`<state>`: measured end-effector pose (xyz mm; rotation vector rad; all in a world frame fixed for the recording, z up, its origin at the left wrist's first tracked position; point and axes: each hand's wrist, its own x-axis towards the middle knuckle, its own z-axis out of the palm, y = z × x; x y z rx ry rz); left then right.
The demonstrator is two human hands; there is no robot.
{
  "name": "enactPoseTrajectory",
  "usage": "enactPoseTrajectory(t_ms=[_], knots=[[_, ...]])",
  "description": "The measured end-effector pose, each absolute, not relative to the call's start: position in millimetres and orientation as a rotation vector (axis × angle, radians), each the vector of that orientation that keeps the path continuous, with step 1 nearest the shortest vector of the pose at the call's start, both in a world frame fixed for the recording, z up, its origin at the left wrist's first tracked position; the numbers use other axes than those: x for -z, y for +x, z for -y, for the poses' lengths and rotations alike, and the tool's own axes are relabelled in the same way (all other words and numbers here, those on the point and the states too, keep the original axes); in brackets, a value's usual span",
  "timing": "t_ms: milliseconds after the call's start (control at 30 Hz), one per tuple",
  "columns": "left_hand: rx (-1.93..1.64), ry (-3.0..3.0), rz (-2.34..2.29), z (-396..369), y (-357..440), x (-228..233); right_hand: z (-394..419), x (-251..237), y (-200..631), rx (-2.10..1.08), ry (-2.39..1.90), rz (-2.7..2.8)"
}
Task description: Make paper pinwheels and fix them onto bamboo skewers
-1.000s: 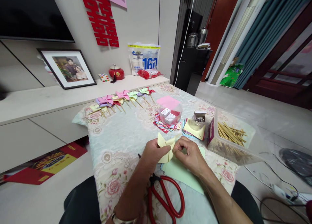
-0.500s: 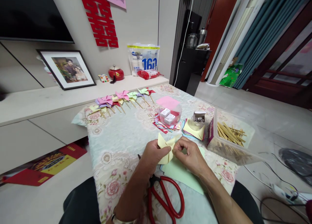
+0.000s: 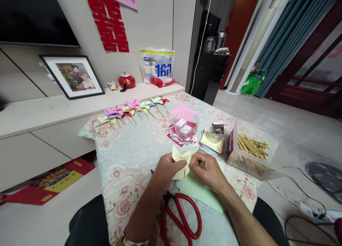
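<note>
A pale yellow paper pinwheel [image 3: 180, 174], its corners partly folded toward the middle, is held up between both hands. My left hand [image 3: 167, 169] grips it from the left, thumb pressed near the centre. From the other side my right hand [image 3: 207, 170] pinches at the centre; whether a small pin sits in those fingertips is hidden. Beneath the hands lie light green paper sheets [image 3: 200, 194]. Red-handled scissors [image 3: 184, 217] rest in front of them, their blades partly covered by my left arm.
Finished pinwheels [image 3: 133, 105] on sticks line the table's far left edge. Beyond the hands are a clear round container [image 3: 192, 122] with small boxes, an open box of pins [image 3: 217, 131] on stacked paper squares [image 3: 210, 143], and a plastic bin [image 3: 251, 165] of wooden sticks [image 3: 249, 146].
</note>
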<state>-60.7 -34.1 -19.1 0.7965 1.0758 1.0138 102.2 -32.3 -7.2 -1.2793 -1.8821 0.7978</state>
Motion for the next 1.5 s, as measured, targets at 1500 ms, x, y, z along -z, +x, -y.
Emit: enactPoseTrajectory(t_ms=[1500], knots=[[-0.995, 0.804, -0.935, 37, -54, 18, 31, 19, 100, -1.391, -1.122, 1.298]])
